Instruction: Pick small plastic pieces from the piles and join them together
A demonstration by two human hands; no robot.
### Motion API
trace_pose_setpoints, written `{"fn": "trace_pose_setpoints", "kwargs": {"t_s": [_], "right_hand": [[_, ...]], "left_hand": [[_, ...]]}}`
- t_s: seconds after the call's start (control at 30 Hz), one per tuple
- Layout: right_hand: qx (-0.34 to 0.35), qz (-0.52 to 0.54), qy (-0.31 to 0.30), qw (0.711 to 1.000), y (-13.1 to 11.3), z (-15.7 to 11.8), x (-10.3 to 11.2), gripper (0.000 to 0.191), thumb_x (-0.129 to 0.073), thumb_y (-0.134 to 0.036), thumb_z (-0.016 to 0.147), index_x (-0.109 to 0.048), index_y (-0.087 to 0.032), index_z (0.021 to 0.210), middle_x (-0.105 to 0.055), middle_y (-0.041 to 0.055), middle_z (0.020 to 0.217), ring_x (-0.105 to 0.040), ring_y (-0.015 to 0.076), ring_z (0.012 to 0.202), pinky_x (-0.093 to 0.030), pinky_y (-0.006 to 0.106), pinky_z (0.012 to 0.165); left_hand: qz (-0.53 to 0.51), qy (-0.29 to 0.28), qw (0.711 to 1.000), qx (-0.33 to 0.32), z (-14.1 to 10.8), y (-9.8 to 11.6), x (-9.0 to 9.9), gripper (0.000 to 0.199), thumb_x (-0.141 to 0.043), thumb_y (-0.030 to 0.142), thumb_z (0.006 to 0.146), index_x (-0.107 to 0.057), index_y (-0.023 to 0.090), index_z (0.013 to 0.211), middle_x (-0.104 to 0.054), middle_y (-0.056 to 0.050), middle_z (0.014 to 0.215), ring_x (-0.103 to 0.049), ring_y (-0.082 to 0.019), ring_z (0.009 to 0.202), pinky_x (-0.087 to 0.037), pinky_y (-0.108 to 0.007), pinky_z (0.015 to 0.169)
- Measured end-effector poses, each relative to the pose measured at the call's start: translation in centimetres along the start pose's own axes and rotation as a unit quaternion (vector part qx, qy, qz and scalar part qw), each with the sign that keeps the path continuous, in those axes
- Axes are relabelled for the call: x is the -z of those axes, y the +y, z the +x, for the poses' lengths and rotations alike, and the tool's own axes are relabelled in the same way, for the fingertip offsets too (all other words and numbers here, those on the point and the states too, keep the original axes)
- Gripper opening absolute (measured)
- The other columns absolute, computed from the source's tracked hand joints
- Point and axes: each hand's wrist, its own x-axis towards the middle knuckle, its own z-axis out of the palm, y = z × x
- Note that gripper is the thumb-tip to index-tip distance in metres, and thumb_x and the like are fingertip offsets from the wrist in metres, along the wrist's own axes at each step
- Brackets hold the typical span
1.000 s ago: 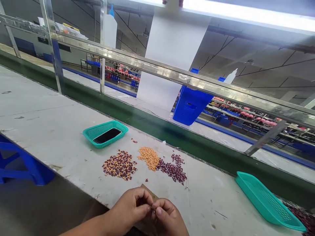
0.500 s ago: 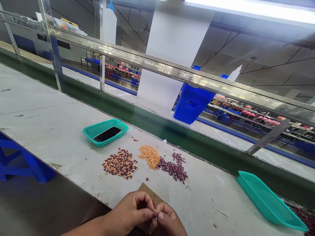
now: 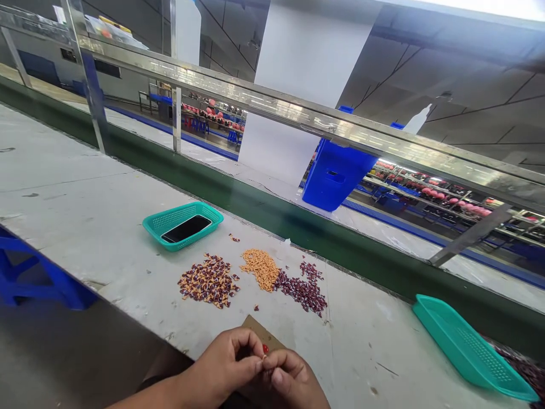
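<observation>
My left hand (image 3: 225, 363) and my right hand (image 3: 293, 376) meet at the table's near edge, fingertips pinched together around something too small to make out, partly orange. Beneath them lies a brown board (image 3: 266, 334) with a red spot (image 3: 265, 348) on it. Beyond the hands are three piles of small pieces: a mixed orange and dark purple pile (image 3: 208, 282) at the left, an orange pile (image 3: 259, 268) in the middle and a dark purple pile (image 3: 303, 291) at the right. The orange and purple piles touch.
A green basket (image 3: 153, 232) holding a phone (image 3: 187, 228) stands behind the mixed pile. Another green basket (image 3: 472, 352) sits at the right, beside more dark pieces (image 3: 523, 366). A green strip and metal rail run behind; a blue bin (image 3: 334, 179) hangs there.
The view has shifted slightly. My hands remain pinched together, with the fingertips slightly rearranged; the red spot on the board shows more fully.
</observation>
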Motion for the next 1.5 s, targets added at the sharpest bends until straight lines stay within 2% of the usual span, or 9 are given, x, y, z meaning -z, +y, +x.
{"fn": "trace_pose_setpoints", "kwargs": {"t_s": [0.17, 0.43, 0.63, 0.83, 1.03, 1.13, 1.2, 1.37, 1.5], "right_hand": [[0.064, -0.19, 0.04, 0.979, -1.8, -0.1, 1.0, 0.024, -0.082, -0.04, 0.058, -0.071, -0.021, 0.068, -0.069, 0.0024, 0.061, -0.058, 0.016, 0.058, -0.045, 0.029, 0.061], [0.139, -0.515, 0.053, 0.845, -3.9, 0.0, 1.9, 0.007, -0.067, -0.026, 0.074, -0.071, -0.022, 0.078, -0.07, 0.0052, 0.078, -0.061, 0.0206, 0.073, -0.046, 0.028, 0.067], [0.154, -0.605, 0.021, 0.781, -4.1, 0.2, 1.2, 0.014, -0.058, -0.02, 0.08, -0.071, -0.023, 0.082, -0.069, 0.0057, 0.079, -0.062, 0.0209, 0.075, -0.046, 0.03, 0.069], [0.163, -0.675, 0.034, 0.718, -3.8, 0.9, 1.8, 0.01, -0.061, -0.012, 0.074, -0.063, -0.02, 0.069, -0.064, 0.004, 0.073, -0.057, 0.0204, 0.074, -0.043, 0.031, 0.068], [0.165, -0.73, 0.003, 0.663, -3.7, 0.9, 1.6, 0.013, -0.058, -0.006, 0.074, -0.061, -0.019, 0.073, -0.063, 0.004, 0.078, -0.055, 0.0203, 0.079, -0.041, 0.033, 0.072], [0.178, -0.73, -0.006, 0.66, -3.5, 0.8, 1.6, 0.014, -0.059, -0.006, 0.073, -0.061, -0.02, 0.073, -0.063, 0.0035, 0.078, -0.055, 0.0203, 0.079, -0.041, 0.033, 0.072], [0.197, -0.709, -0.008, 0.677, -3.4, 0.7, 1.6, 0.012, -0.06, -0.008, 0.074, -0.06, -0.02, 0.072, -0.062, 0.0027, 0.076, -0.055, 0.0198, 0.077, -0.041, 0.032, 0.071], [0.243, -0.584, -0.016, 0.775, -3.1, 0.4, 0.8, 0.006, -0.057, -0.02, 0.083, -0.061, -0.024, 0.08, -0.059, 0.0008, 0.077, -0.056, 0.0168, 0.073, -0.043, 0.027, 0.067], [0.261, -0.509, 0.003, 0.82, -2.6, 0.3, -0.2, 0.005, -0.058, -0.025, 0.084, -0.062, -0.026, 0.08, -0.057, -0.0011, 0.075, -0.055, 0.015, 0.07, -0.043, 0.025, 0.066]], "left_hand": [[-0.032, 0.032, 0.999, 0.009, -0.3, 0.6, 0.3, 0.024, -0.067, 0.037, 0.066, -0.053, 0.018, 0.067, -0.057, 0.003, 0.064, -0.049, -0.015, 0.067, -0.036, -0.026, 0.065], [-0.014, 0.039, 0.999, -0.003, -0.5, 0.0, 1.3, 0.021, -0.064, 0.036, 0.07, -0.053, 0.018, 0.069, -0.051, 0.004, 0.064, -0.044, -0.014, 0.068, -0.033, -0.026, 0.066], [-0.008, 0.035, 0.999, -0.003, -0.2, -0.4, 1.5, 0.02, -0.065, 0.035, 0.068, -0.054, 0.018, 0.069, -0.051, 0.004, 0.065, -0.044, -0.015, 0.069, -0.034, -0.027, 0.066], [0.018, 0.026, 1.0, 0.0, 0.1, -1.0, 1.6, 0.02, -0.063, 0.034, 0.068, -0.054, 0.017, 0.068, -0.051, 0.002, 0.066, -0.044, -0.015, 0.067, -0.035, -0.028, 0.066], [0.024, 0.025, 0.999, 0.001, 0.0, -0.7, 1.5, 0.016, -0.061, 0.03, 0.069, -0.053, 0.017, 0.07, -0.051, 0.002, 0.067, -0.043, -0.015, 0.068, -0.035, -0.027, 0.065], [0.029, 0.027, 0.999, -0.001, -0.1, -0.8, 1.4, 0.014, -0.06, 0.028, 0.069, -0.053, 0.017, 0.07, -0.049, 0.003, 0.066, -0.041, -0.014, 0.067, -0.033, -0.027, 0.065], [0.026, 0.024, 0.999, -0.003, -0.1, -0.8, 1.4, 0.014, -0.06, 0.028, 0.069, -0.053, 0.017, 0.07, -0.048, 0.003, 0.067, -0.041, -0.014, 0.068, -0.033, -0.027, 0.065], [0.015, 0.01, 1.0, -0.007, -0.1, -1.0, 1.1, 0.018, -0.061, 0.032, 0.071, -0.052, 0.017, 0.071, -0.049, 0.003, 0.068, -0.04, -0.014, 0.069, -0.032, -0.027, 0.066], [0.006, -0.002, 1.0, -0.017, 0.0, -1.2, 1.0, 0.021, -0.062, 0.034, 0.072, -0.051, 0.017, 0.07, -0.048, 0.004, 0.066, -0.038, -0.013, 0.067, -0.031, -0.026, 0.064]]}}
